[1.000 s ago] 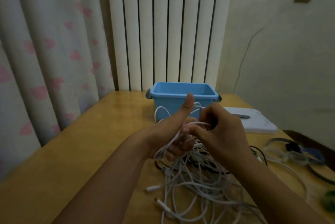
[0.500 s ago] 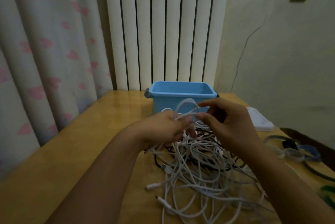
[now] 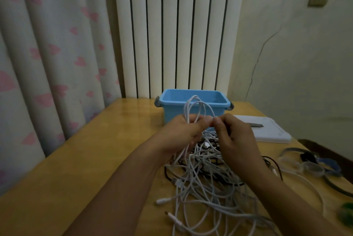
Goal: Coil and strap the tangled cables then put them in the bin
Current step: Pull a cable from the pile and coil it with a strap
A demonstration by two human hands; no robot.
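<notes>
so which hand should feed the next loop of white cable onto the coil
Right. The left hand already grips the white cable loops, while the right hand pinches the free strand beside them.

Wooden table (image 3: pixel 80 174); on it blue bin (image 3: pixel 193 110), tangled cables (image 3: pixel 206 188), white flat box (image 3: pixel 267 130), goggles (image 3: pixel 309 165)

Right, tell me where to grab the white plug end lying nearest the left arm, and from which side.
Pinch the white plug end by its stiff connector body, coming from above and the left. It lies flat on the table at the tangle's left edge, tip pointing outward, so that side looks free of other loops.
</notes>
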